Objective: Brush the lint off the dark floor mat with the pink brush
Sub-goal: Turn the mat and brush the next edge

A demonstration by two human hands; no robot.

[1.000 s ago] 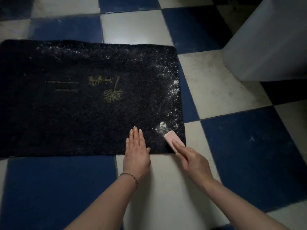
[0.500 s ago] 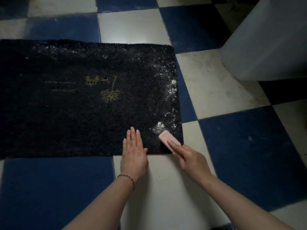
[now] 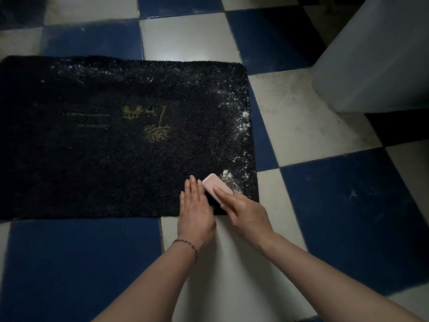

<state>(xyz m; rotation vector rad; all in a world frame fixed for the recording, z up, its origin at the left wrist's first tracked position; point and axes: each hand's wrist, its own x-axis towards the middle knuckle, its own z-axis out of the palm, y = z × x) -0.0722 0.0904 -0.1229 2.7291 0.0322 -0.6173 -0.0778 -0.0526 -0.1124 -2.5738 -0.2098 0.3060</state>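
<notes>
Mat (image 3: 116, 140) lint is mostly down the right edge, and my right hand (image 3: 246, 212), gripping the pink brush (image 3: 217, 185), has slid it left on the near corner beside my flat, open left hand (image 3: 195, 212), so sweeping's barely started.

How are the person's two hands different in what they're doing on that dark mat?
The left hand lies flat with straight fingers pressing on the dark mat; the right hand holds the pink brush. The left hand carries nothing, while the right hand works beside a clump of white lint. A thin bracelet circles the left wrist; the right wrist is bare. Both sit at the mat's near right corner.
</notes>
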